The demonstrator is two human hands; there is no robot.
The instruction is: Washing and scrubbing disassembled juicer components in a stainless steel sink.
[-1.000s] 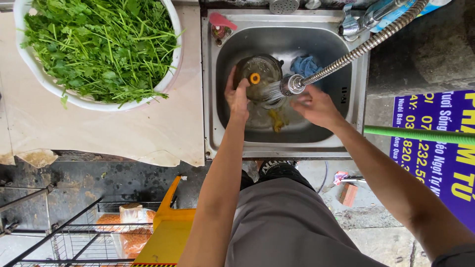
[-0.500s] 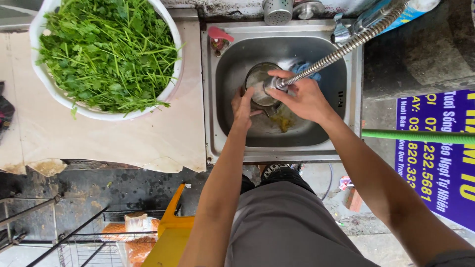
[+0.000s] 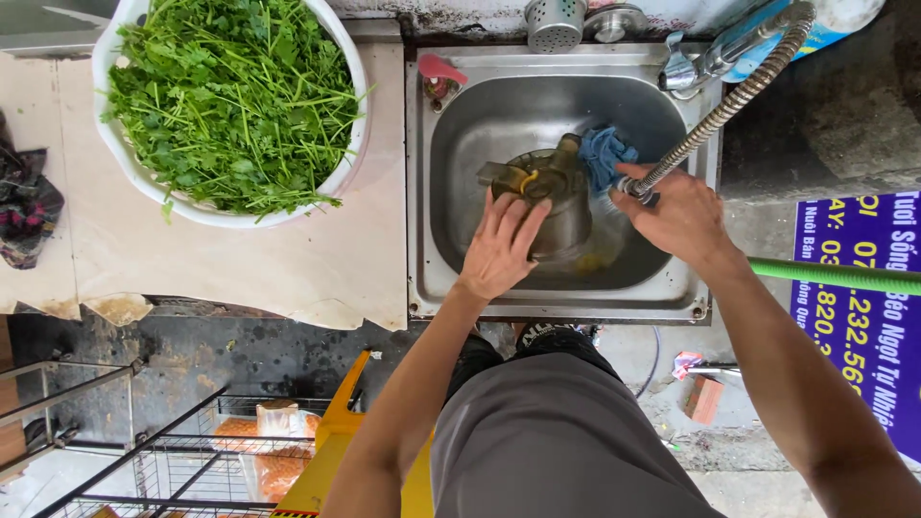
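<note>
1. Here, a brownish see-through jug (image 3: pixel 552 197) lies on its side inside the steel sink (image 3: pixel 672 288), in the middle of the basin.
2. Its long axis runs from the lower right to the upper left of the view; the round end with a yellow spot points to the upper left, toward the back corner of the sink.
3. The left hand (image 3: pixel 504 247) rests on the near side of the jug, fingers spread and flat on its wall, so it steadies the jug more than it closes around it.
4. The jug is thus just beyond and under the left fingertips, and to the left of the right hand (image 3: pixel 683 219).
5. The right hand is closed around the end of a metal spray hose (image 3: pixel 729 105), whose tip points to the jug; whether water comes out, I cannot tell.
6. A blue cloth (image 3: pixel 602 158) lies beside the jug, touching it, between the jug and the right hand.
7. On the counter (image 3: pixel 288 278) left of the sink stands a white bowl (image 3: pixel 357 144) full of green herbs (image 3: pixel 230 96).
</note>
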